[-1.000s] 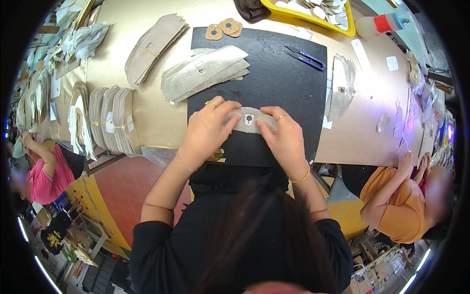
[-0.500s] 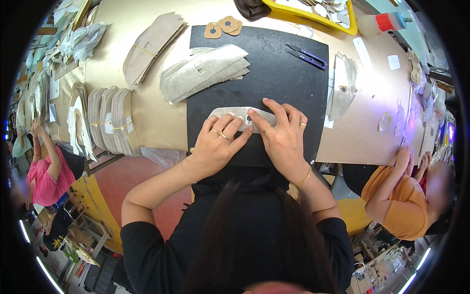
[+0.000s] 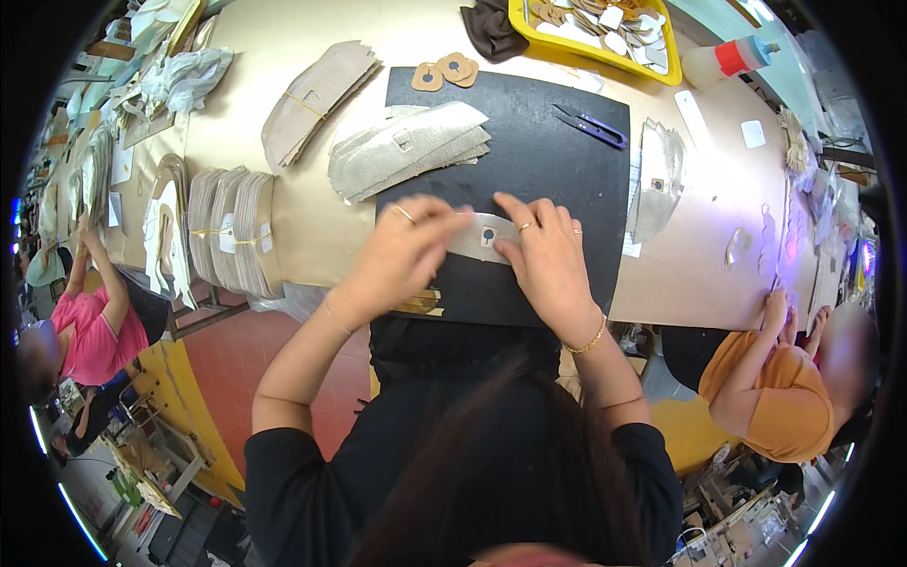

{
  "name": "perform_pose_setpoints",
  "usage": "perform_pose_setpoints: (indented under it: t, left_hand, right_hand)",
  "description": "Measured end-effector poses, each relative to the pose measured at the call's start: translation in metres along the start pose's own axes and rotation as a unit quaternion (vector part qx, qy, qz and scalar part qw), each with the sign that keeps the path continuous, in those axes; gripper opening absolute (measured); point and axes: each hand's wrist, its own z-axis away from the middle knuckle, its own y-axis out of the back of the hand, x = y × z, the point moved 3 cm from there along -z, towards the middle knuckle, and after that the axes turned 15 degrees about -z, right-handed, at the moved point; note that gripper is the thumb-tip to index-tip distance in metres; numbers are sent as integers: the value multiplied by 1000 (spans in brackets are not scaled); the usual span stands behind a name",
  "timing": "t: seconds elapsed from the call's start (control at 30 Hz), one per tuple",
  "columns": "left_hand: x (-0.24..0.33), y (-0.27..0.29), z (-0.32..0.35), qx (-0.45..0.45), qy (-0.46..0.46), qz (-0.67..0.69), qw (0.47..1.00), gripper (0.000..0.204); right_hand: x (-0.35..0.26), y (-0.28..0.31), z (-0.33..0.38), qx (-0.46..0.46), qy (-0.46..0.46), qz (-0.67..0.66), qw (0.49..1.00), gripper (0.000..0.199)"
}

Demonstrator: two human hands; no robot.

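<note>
A curved silver-grey leather-like piece [image 3: 460,247] lies on the black mat [image 3: 529,142]. Near its middle, a small square window shows a tan patch [image 3: 488,236] with a dark keyhole shape. My right hand [image 3: 553,269] holds the piece's right part, thumb on its lower edge and fingers along the far side. Over the left end is my left hand [image 3: 404,250], its fingers bent and smeared by motion; whether they grip anything cannot be made out. Beyond my hands, a fanned stack of similar silver pieces [image 3: 406,151] overlaps the mat's left edge.
Tan keyhole patches [image 3: 455,68] and purple thread snips [image 3: 595,128] lie on the mat. Banded beige stacks [image 3: 316,99] stand left. A yellow tray [image 3: 605,55] of small parts and a glue-type bottle [image 3: 727,60] are at the back. Co-workers [image 3: 756,387] sit either side.
My left hand has come up off the piece, its fingers now blurred over the left end. My right hand stays on the right part. The whole view has shifted slightly.
</note>
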Motion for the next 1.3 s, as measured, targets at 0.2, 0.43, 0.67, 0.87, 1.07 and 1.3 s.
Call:
perform_pose_setpoints:
  t: [0.2,0.43,0.67,0.87,1.07,1.3]
  left_hand:
    - [-41,30,-32,172,189,-286,924,41]
    - [-48,27,-36,132,207,-264,933,39]
    - [-43,25,-38,145,214,-265,929,33]
    - [-43,24,-39,162,239,-230,929,37]
    - [-43,23,-41,184,219,-160,945,33]
    - [-25,14,-30,199,139,-239,940,15]
  right_hand:
    - [-3,8,-5,10,-24,-65,998,20]
    - [48,75,20,157,-55,-269,949,12]
    - [85,135,7,372,-122,-31,920,41]
    - [35,68,-95,134,118,-63,982,30]
    - [18,0,-199,26,135,28,990,31]
    - [5,-5,-196,37,195,106,974,28]
